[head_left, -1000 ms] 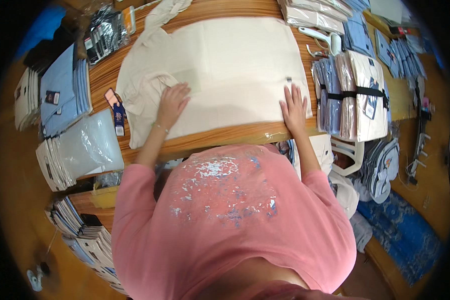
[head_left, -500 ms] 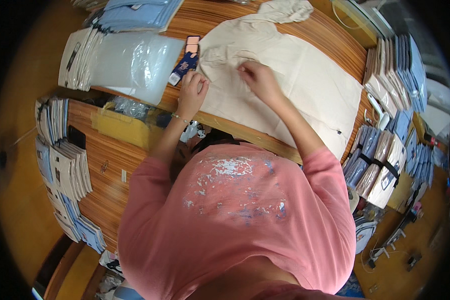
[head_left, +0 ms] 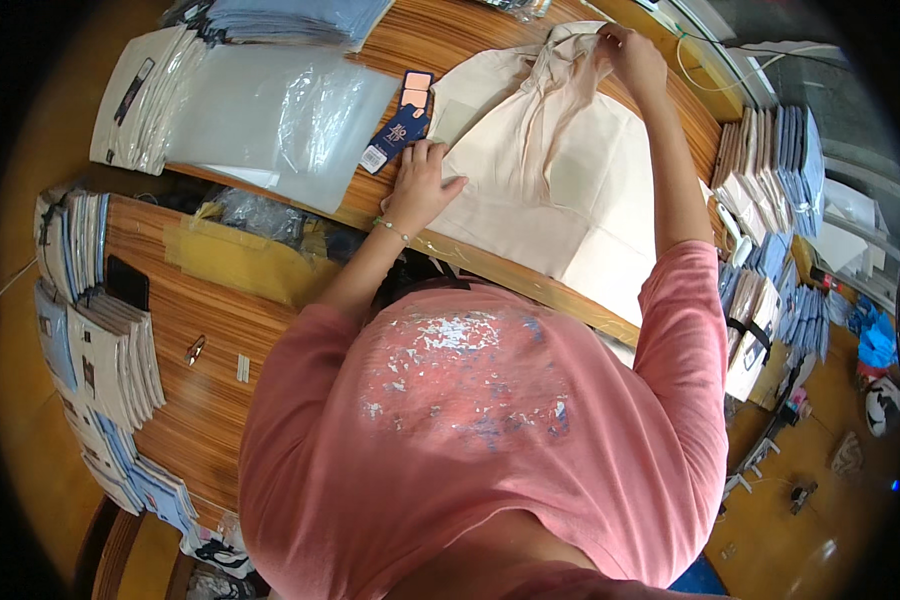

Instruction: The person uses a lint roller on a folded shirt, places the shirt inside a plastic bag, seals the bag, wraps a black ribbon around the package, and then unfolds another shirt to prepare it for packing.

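Note:
A beige cloth garment [head_left: 600, 205], perhaps a shirt, lies on the wooden table in front of me, its far part bunched into folds. My right hand [head_left: 635, 62] reaches to the garment's far edge, fingers closed on the bunched cloth. At the garment's near left corner rests my left hand [head_left: 425, 188], palm down, with fingers and thumb apart. Just beyond those fingers is a navy hang tag [head_left: 397, 138] with a white label. A small card with pinkish panels [head_left: 417, 90] lies against the tag's far end.
Left of the tag lie clear plastic sleeves [head_left: 280, 120], a beige packaged stack [head_left: 135, 100] and blue packaged garments [head_left: 295, 20]. More folded stacks [head_left: 115, 350] line the left side table, beside a black phone [head_left: 127, 283]. Further stacks [head_left: 770, 165] and a white-handled tool [head_left: 735, 235] are at right.
My right hand has moved from the garment's middle to its far right edge, and the cloth there is now gathered up. My left hand has shifted slightly right and down, its fingers more spread.

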`<state>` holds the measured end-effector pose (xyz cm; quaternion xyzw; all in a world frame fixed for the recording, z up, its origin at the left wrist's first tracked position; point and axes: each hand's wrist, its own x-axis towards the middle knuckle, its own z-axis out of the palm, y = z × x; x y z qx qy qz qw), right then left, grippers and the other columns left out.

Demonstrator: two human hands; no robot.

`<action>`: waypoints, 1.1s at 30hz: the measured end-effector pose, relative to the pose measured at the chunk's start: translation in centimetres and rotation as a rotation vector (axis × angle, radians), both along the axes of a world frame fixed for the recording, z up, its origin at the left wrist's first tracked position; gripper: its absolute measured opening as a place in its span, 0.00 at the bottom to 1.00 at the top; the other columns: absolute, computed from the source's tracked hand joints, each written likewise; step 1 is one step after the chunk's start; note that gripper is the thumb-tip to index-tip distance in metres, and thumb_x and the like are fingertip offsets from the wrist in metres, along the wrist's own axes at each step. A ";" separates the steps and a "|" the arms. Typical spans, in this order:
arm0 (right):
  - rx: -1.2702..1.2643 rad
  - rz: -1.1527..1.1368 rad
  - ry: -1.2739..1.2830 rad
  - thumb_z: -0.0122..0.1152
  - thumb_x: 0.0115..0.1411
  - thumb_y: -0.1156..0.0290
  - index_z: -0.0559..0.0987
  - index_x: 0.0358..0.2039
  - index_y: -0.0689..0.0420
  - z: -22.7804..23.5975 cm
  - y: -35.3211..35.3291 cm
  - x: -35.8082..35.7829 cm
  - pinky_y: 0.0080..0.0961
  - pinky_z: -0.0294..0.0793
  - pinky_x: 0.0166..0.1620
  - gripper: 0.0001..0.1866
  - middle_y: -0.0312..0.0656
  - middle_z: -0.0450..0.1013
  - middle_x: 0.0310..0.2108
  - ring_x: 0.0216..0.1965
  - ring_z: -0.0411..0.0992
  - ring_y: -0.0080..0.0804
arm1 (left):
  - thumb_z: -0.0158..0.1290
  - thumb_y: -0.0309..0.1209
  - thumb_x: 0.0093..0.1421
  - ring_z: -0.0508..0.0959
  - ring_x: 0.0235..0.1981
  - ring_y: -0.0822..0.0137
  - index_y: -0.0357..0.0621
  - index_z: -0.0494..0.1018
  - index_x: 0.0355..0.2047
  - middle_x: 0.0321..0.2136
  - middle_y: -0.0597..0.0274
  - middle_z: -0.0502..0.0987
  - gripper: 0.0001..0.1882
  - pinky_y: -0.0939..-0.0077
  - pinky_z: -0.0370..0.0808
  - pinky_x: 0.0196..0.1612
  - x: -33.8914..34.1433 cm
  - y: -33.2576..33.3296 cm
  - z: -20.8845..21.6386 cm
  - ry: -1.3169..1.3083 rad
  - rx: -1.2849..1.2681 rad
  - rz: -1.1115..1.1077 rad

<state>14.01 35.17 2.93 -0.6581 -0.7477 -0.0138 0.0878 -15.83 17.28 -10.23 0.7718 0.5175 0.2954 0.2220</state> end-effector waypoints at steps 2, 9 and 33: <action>0.069 -0.008 0.000 0.50 0.55 0.65 0.76 0.39 0.47 0.3 0.8 1.2 0.35 0.72 0.36 0.12 0.41 0.75 0.33 0.36 0.74 0.43 | 0.58 0.36 0.49 0.66 0.43 0.51 0.37 0.65 0.45 0.40 0.50 0.65 0.25 0.60 0.64 0.47 -0.1 0.4 0.5 0.088 -0.074 0.000; 0.006 -0.063 0.056 0.52 0.57 0.69 0.74 0.39 0.50 1.2 -2.7 3.1 0.34 0.72 0.35 0.09 0.42 0.75 0.36 0.35 0.74 0.40 | 0.57 0.30 0.49 0.66 0.42 0.52 0.39 0.69 0.37 0.41 0.52 0.65 0.15 0.62 0.67 0.44 1.1 1.0 2.8 0.252 0.002 0.071; -0.293 -0.083 0.741 0.55 0.47 0.84 0.79 0.31 0.58 -8.3 -36.4 12.7 0.29 0.69 0.46 0.11 0.44 0.70 0.41 0.45 0.68 0.40 | 0.46 0.28 0.60 0.68 0.51 0.57 0.36 0.60 0.48 0.49 0.49 0.66 0.17 0.60 0.69 0.52 2.8 -5.8 -0.2 -1.369 -0.870 0.564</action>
